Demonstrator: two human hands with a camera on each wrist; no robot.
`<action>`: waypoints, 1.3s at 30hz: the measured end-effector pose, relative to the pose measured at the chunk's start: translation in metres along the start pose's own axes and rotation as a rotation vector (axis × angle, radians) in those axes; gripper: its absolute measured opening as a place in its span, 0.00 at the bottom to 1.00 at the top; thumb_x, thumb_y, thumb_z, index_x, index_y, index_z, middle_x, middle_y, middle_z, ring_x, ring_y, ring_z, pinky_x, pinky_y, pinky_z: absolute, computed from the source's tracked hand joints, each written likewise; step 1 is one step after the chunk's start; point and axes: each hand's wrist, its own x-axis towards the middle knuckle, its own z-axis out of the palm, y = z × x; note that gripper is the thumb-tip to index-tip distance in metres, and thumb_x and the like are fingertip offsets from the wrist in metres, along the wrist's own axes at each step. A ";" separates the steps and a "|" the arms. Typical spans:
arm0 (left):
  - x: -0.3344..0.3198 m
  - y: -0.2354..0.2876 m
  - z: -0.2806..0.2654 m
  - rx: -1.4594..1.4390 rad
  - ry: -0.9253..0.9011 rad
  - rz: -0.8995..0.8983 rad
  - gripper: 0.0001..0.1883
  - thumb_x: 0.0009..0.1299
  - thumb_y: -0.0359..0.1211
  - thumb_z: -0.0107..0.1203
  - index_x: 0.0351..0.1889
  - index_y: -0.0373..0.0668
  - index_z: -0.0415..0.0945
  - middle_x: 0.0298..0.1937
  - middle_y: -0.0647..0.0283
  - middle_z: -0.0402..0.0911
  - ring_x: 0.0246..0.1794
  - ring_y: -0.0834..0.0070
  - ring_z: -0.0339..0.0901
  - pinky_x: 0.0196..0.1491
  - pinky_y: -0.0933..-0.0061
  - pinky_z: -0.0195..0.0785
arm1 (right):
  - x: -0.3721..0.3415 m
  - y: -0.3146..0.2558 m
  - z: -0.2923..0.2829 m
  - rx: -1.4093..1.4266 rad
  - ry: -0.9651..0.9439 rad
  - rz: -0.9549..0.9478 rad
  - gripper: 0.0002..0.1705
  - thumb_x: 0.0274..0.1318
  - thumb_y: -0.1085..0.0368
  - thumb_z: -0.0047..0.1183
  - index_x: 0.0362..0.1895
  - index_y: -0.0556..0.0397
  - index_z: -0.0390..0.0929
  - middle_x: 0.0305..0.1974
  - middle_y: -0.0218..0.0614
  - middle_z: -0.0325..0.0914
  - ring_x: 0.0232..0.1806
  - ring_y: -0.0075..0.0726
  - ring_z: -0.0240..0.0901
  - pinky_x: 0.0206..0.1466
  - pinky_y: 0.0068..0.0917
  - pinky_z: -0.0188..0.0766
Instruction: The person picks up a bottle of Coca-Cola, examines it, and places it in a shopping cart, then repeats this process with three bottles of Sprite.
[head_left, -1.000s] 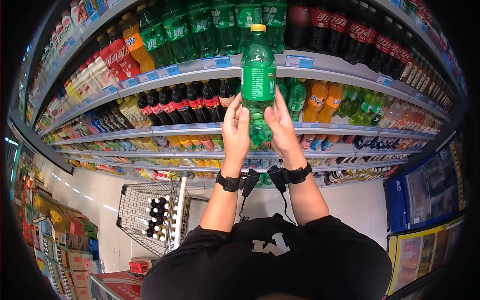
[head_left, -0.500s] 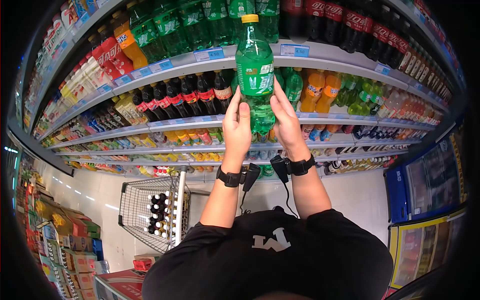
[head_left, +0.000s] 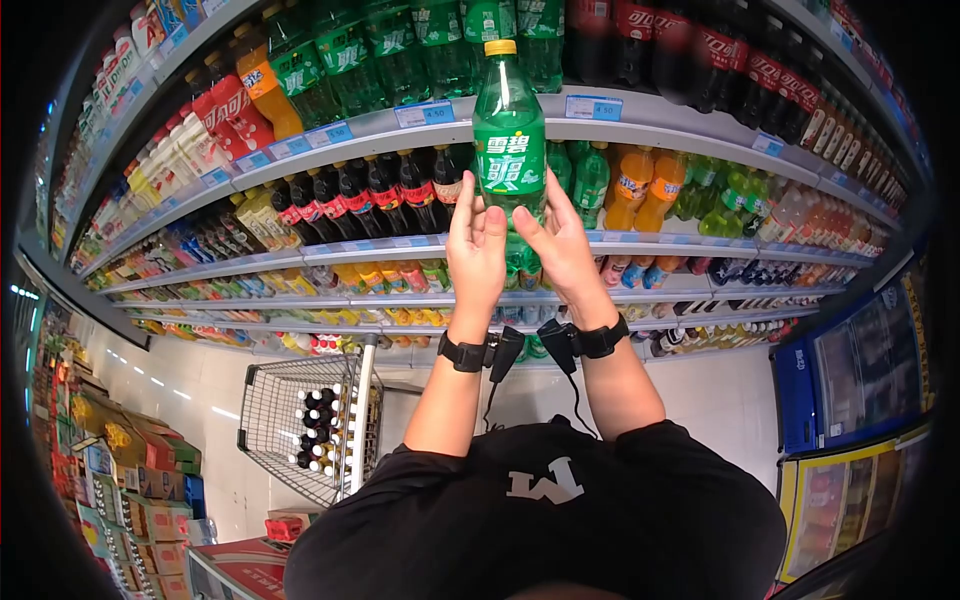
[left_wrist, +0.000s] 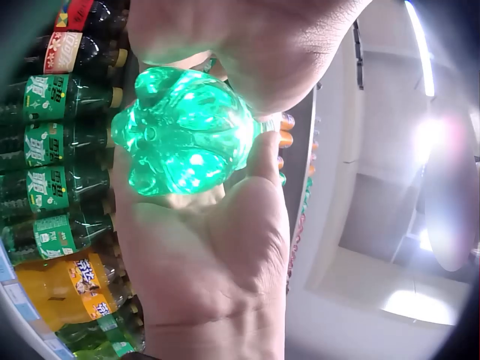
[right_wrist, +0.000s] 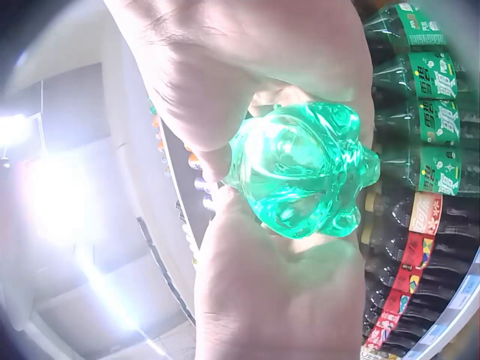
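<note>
A green bottle (head_left: 509,130) with a yellow cap stands upright between both hands in the head view, its label with large white characters facing the camera. My left hand (head_left: 477,256) holds its left side and my right hand (head_left: 566,250) its right side, thumbs on the near side. The left wrist view shows the bottle's ribbed base (left_wrist: 187,131) between the two palms, the left hand (left_wrist: 210,262) below it. From the right wrist, the same base (right_wrist: 304,169) appears above my right hand (right_wrist: 281,292). The fingertips are partly hidden behind the bottle.
Shelves (head_left: 390,132) of green, cola and orange bottles curve across the front. A wire shopping cart (head_left: 262,400) with several dark, white-capped bottles stands at the lower left. Stacked boxes (head_left: 160,520) are at the far left, and a blue cooler (head_left: 797,395) is at the right.
The bottle has turned between the hands, bringing the label's large white characters round to the camera. Both thumbs have moved closer together since half a second ago.
</note>
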 end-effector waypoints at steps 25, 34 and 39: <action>-0.027 -0.011 0.001 0.141 0.173 -0.017 0.28 0.74 0.43 0.55 0.64 0.34 0.63 0.54 0.57 0.76 0.55 0.74 0.72 0.60 0.73 0.62 | -0.003 0.013 -0.023 0.162 -0.189 0.037 0.45 0.65 0.60 0.55 0.77 0.56 0.41 0.75 0.42 0.48 0.74 0.33 0.48 0.75 0.30 0.43; -0.054 0.018 -0.048 0.253 0.304 -0.095 0.30 0.68 0.39 0.64 0.62 0.31 0.68 0.57 0.60 0.72 0.59 0.73 0.70 0.63 0.71 0.60 | -0.009 0.043 0.027 0.309 -0.345 0.077 0.49 0.63 0.61 0.58 0.76 0.62 0.40 0.74 0.43 0.50 0.74 0.32 0.47 0.75 0.30 0.43; -0.072 0.048 -0.086 0.344 0.472 0.000 0.27 0.74 0.39 0.55 0.64 0.30 0.67 0.56 0.58 0.77 0.55 0.76 0.73 0.59 0.74 0.64 | -0.018 0.046 0.082 0.476 -0.455 0.191 0.45 0.64 0.63 0.56 0.76 0.61 0.42 0.73 0.43 0.52 0.73 0.32 0.49 0.74 0.30 0.46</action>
